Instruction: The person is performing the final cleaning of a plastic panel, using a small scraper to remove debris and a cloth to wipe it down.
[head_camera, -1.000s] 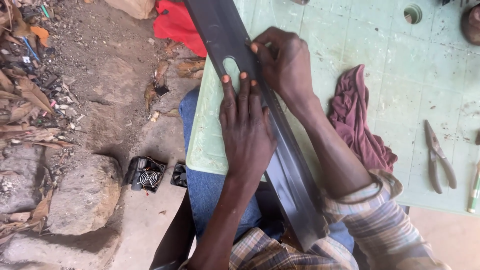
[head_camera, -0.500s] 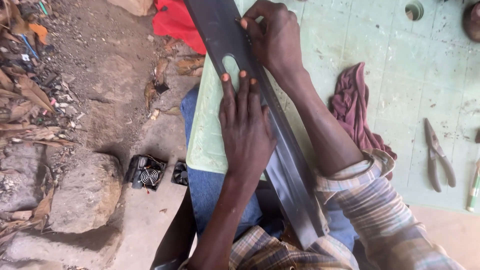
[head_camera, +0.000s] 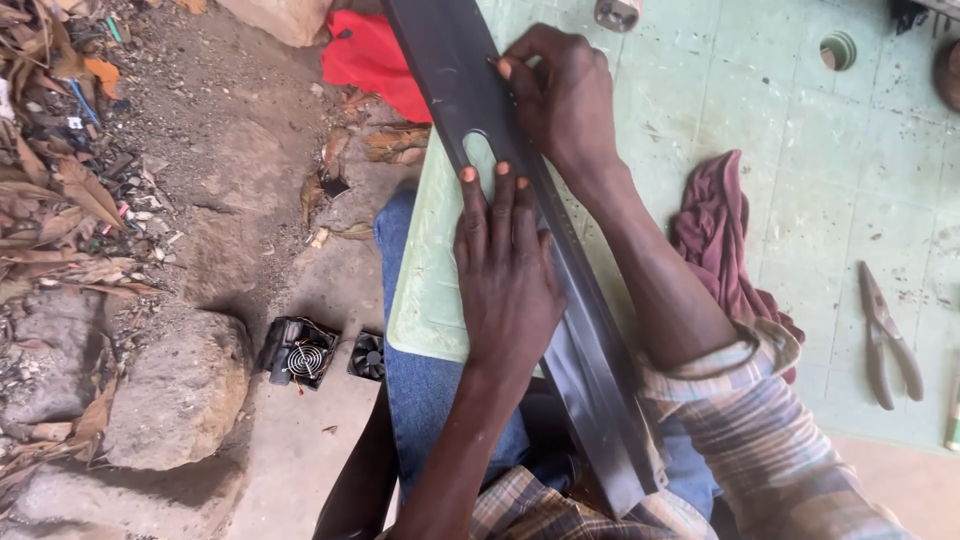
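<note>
Left hand (head_camera: 505, 265) lies flat, palm down, fingers straight and pointing away. Right hand (head_camera: 565, 95) sits further out, fingers curled, its forearm angling back across to a rolled plaid sleeve.

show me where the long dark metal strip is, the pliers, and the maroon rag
long dark metal strip (head_camera: 440, 70): head view, on its bare upper stretch above the oval slot.
pliers (head_camera: 886, 335): head view, near the pivot where the handles meet.
maroon rag (head_camera: 718, 235): head view, on the bunched middle of the cloth.
</note>
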